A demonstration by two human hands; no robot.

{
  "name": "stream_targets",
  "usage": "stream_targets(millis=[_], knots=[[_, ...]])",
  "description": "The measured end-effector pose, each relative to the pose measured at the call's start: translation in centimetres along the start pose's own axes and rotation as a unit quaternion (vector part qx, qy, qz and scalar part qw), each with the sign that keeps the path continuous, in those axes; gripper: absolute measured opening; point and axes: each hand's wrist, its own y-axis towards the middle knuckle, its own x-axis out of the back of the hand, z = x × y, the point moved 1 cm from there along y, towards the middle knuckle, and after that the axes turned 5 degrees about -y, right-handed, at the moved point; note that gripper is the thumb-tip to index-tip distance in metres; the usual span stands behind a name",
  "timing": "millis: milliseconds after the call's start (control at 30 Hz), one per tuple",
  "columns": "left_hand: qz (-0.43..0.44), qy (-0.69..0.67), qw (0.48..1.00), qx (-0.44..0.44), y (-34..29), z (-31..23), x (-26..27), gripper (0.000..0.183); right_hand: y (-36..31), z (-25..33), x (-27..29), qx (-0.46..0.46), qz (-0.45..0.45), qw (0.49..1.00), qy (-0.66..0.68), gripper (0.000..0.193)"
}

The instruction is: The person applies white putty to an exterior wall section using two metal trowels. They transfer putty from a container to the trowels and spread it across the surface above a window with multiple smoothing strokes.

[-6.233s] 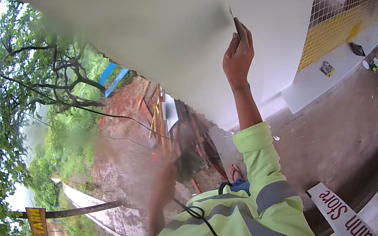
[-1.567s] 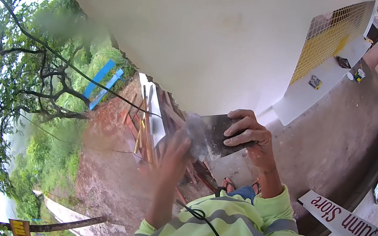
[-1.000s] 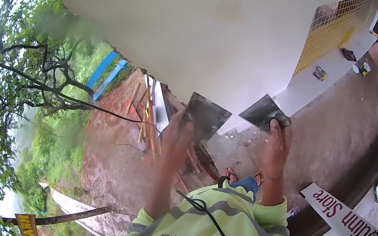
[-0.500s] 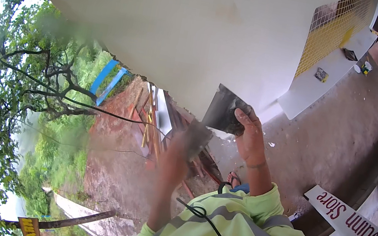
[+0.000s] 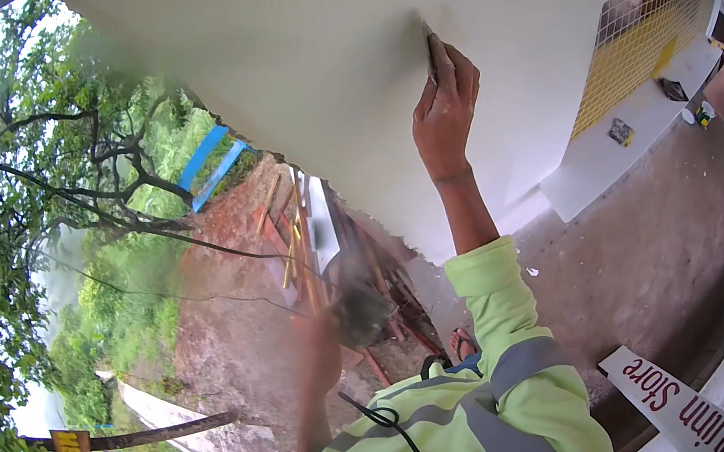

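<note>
My right hand is raised to the pale, smooth wall, its fingers closed on a broad putty knife. The blade is seen nearly edge-on, against or very close to the wall, so contact is hard to judge. Lower down, my left hand appears smeared by a hazy patch in the picture. A second dark, flat blade, apparently another putty knife, sticks out from this hand. Its fingers are too blurred to make out singly. A dull smudge shows on the wall around the right blade.
A yellow mesh-covered opening sits right of the wall, above a white ledge bearing small items. Planks and scrap lie below the wall's broken edge. A lettered sign board stands at right. A cable crosses the trees at left.
My right hand has swung up and away from the left one, bringing its putty knife to the wall. The left hand and its blade have shifted slightly down.
</note>
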Motion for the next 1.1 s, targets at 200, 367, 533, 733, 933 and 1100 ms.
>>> stream_targets(millis=[200,367,533,733,933,1100], knots=[[-0.001,-0.017,0.999,-0.032,0.0,0.3,0.5,0.038,-1.3,2.5,-2.9,-0.014,-0.015,0.998,-0.059,0.067],[0.017,-0.033,0.999,-0.03,0.5,0.4,0.0,0.037,-1.7,2.3,-0.6,-0.004,0.016,0.999,-0.037,0.068],[-0.016,-0.015,0.998,-0.066,0.7,0.5,-0.3,0.037,0.9,1.1,-1.1,-0.015,-0.013,0.999,-0.05,0.067],[-0.061,0.085,0.976,-0.189,0.9,1.5,0.3,0.038,-1.2,1.5,0.3,0.019,0.044,0.998,-0.044,0.065],[0.021,-0.046,0.998,-0.044,0.5,3.3,-0.1,0.039,-0.5,-1.0,-1.8,0.08,-0.007,0.993,-0.088,0.067],[0.034,-0.049,0.998,-0.014,0.0,2.9,-0.3,0.038,-3.3,-1.4,-1.5,0.09,0.042,0.989,-0.107,0.057]])
